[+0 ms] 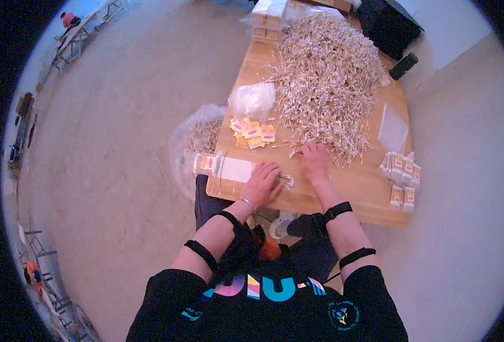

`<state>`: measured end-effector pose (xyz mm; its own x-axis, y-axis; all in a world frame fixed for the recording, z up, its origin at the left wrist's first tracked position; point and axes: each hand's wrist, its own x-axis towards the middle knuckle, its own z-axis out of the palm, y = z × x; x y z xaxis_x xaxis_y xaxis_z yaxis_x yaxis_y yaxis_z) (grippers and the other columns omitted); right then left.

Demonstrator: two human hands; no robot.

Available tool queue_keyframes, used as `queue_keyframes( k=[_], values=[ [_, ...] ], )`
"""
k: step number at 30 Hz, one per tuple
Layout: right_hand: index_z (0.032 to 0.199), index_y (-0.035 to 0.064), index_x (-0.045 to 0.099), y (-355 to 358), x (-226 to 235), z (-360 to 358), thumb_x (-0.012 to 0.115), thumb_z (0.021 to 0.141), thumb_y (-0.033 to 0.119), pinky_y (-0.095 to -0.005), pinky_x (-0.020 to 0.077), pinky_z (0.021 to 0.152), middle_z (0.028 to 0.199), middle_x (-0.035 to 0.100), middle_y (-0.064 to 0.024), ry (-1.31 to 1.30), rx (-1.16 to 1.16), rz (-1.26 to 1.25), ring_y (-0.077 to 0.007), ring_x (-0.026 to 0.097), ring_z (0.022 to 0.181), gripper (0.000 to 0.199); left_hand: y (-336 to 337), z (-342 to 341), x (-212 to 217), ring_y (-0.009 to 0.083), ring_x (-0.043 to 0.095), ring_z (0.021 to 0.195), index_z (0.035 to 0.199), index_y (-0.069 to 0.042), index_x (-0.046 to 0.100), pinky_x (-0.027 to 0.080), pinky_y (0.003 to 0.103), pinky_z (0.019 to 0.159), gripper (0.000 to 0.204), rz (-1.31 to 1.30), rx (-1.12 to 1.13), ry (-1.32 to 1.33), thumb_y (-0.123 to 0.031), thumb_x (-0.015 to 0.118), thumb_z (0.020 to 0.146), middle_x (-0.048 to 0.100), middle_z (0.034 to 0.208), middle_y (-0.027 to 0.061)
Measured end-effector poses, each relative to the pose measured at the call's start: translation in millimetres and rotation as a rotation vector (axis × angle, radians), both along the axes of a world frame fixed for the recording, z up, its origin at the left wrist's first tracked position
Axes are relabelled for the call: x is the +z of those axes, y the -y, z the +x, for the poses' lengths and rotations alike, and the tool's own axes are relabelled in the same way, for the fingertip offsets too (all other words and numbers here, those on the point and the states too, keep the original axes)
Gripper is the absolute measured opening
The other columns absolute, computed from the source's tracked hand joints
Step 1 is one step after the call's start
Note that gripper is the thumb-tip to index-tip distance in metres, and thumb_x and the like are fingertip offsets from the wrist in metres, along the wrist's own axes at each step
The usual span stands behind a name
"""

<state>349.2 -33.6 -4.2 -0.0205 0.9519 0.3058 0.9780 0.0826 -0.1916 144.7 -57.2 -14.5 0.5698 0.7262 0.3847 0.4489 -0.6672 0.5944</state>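
My left hand [261,185] rests low over the front of the table, its fingers curled round a small bunch of cotton swabs [286,180] whose white tips stick out to the right. At the near edge of a large heap of loose cotton swabs [329,80], my right hand [313,161] has its fingertips bent down on a few swabs, partly hidden by the hand. Beside my left hand lies a white rectangular card [236,170]. Left of it, at the table edge, sits a clear pack of swabs [206,164] with a printed label.
Yellow printed labels [252,133] lie below a stack of clear plastic bags [253,101]. Filled swab packs [401,168] stand at the right edge, near a flat clear sheet [393,128]. A bag of swabs [202,137] is left of the table [343,196]. A black box [387,25] stands far right.
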Motion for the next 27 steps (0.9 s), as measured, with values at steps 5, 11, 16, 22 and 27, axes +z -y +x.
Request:
queue_keyframes(
  k=[5,11,16,22,27],
  values=[
    [0.078,0.0106,0.06,10.1,-1.0,-12.7,0.061,0.073,0.007,-0.039,0.0434,0.077,0.082,0.059,-0.0069,-0.156,0.095,0.0,-0.0272,0.055,0.084,0.007,-1.8,-1.6,4.6,0.0343,0.041,0.118,0.115,-0.001,0.047,0.027,0.045,0.107,0.047,0.001,-0.017,-0.041,-0.023,0.064,0.078,0.048,0.12,0.0176],
    [0.085,0.0081,0.062,29.4,-3.5,-32.6,0.057,0.075,0.005,-0.0406,0.0425,0.077,0.083,0.06,-0.01,-0.385,0.146,-0.001,-0.0301,0.055,0.085,0.012,-1.1,-1.6,8.5,0.0394,0.031,0.126,0.13,0.001,0.033,0.026,0.045,0.108,0.067,-0.094,0.03,-0.028,-0.022,0.067,0.076,0.037,0.131,0.022],
    [0.092,0.0078,0.063,38.9,-5.0,-25.8,0.055,0.076,0.005,-0.0401,0.0437,0.081,0.094,0.059,-0.0116,-0.358,-0.002,-0.002,-0.0311,0.054,0.092,0.019,1.5,0.2,10.6,0.0378,0.03,0.128,0.127,0.001,0.038,0.022,0.044,0.109,0.062,-0.061,0.033,-0.104,-0.027,0.064,0.078,0.037,0.134,0.0201],
    [0.092,0.0079,0.062,9.4,9.3,-23.9,0.056,0.076,0.009,-0.0394,0.0439,0.083,0.097,0.057,-0.0113,-0.185,0.179,-0.052,-0.0305,0.051,0.097,0.017,-1.0,3.2,9.4,0.0327,0.031,0.128,0.126,0.001,0.041,0.019,0.044,0.11,0.06,0.024,0.026,-0.189,-0.033,0.06,0.079,0.039,0.134,0.0173],
    [0.085,0.0083,0.061,3.8,9.7,-19.1,0.065,0.073,0.015,-0.0392,0.043,0.082,0.092,0.057,-0.0093,-0.18,0.037,-0.073,-0.0293,0.051,0.093,0.014,1.2,0.0,9.8,0.0331,0.035,0.125,0.121,0.001,0.044,0.02,0.045,0.109,0.055,-0.034,0.027,-0.166,-0.032,0.059,0.079,0.043,0.128,0.0179]
  ],
)
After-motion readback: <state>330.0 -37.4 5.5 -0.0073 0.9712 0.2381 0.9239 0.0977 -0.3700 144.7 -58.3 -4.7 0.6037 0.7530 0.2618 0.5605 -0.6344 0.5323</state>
